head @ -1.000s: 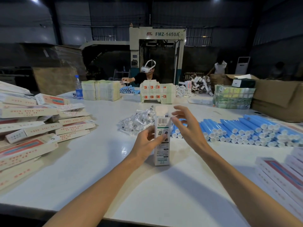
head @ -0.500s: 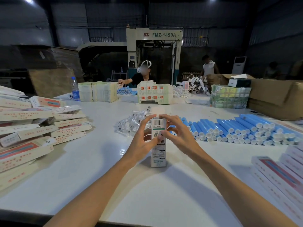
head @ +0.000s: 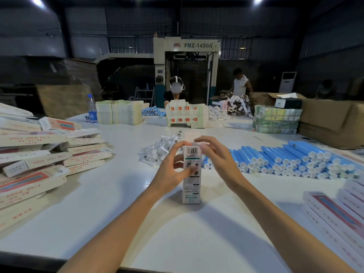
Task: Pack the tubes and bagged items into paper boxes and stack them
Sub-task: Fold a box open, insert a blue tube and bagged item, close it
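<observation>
The box (head: 191,174) stands upright on the white table (head: 177,243) straight in front of me, barcode face toward me, and it sits between my two hands. My left hand (head: 173,172) grips it from the left side: the thumb lies across the printed front about halfway up, and the forefinger curls up to the top left corner. My right hand (head: 214,156) comes in from the right at the box's top end, fingers arched over the opening with the tips just above the barcode. That spot is blurred, so I cannot tell whether those fingers pinch the pale flap (head: 192,135) standing behind the top or only touch it. The foot of the box rests on the table, below both hands. Just behind my left hand lies a heap of clear bagged items (head: 157,150), and behind and to the right of my right hand the blue tubes (head: 285,160) lie in rows, white caps facing me. A loose pile of long boxes (head: 49,154) spreads over the table's left side, well apart from my grip, and more boxes (head: 334,213) lie at the right edge. Across the table a person wearing a headset (head: 176,86) sits behind a stack of cartons (head: 186,116).
</observation>
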`<act>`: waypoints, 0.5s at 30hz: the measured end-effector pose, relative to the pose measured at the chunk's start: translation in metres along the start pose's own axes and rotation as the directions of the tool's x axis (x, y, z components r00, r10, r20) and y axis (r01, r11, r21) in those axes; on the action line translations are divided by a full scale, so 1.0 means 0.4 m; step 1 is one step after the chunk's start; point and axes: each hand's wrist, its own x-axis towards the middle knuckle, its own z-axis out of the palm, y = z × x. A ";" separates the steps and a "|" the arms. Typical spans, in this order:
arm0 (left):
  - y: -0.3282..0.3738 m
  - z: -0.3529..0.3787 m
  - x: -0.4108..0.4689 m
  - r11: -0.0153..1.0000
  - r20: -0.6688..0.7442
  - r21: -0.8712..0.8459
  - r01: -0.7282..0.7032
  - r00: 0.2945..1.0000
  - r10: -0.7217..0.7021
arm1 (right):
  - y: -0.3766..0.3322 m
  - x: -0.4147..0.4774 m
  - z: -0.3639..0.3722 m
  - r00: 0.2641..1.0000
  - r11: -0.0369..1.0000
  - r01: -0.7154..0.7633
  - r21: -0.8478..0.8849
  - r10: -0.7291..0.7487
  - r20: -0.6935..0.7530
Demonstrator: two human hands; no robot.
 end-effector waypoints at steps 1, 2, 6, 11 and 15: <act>0.001 0.000 0.001 1.000 0.001 0.001 0.000 1.000 0.000 | -0.011 0.014 0.002 0.999 0.999 -0.005 0.050 0.008 -0.046; 0.003 -0.002 0.001 1.000 0.004 0.001 0.001 1.000 -0.001 | -0.020 0.031 0.004 0.997 0.997 -0.010 0.078 0.016 -0.079; 0.004 -0.008 -0.002 1.000 0.010 -0.013 0.014 1.000 -0.014 | -0.049 0.099 -0.013 1.000 0.997 -0.021 -0.074 0.021 -0.006; 0.002 -0.010 -0.001 0.999 -0.006 0.011 0.038 0.999 -0.038 | -0.029 0.111 -0.019 0.998 0.949 0.053 -0.312 -0.046 0.032; 0.002 -0.008 -0.002 0.999 -0.015 0.014 0.042 0.999 -0.042 | -0.023 0.098 -0.029 0.995 0.966 0.086 -0.243 -0.071 0.072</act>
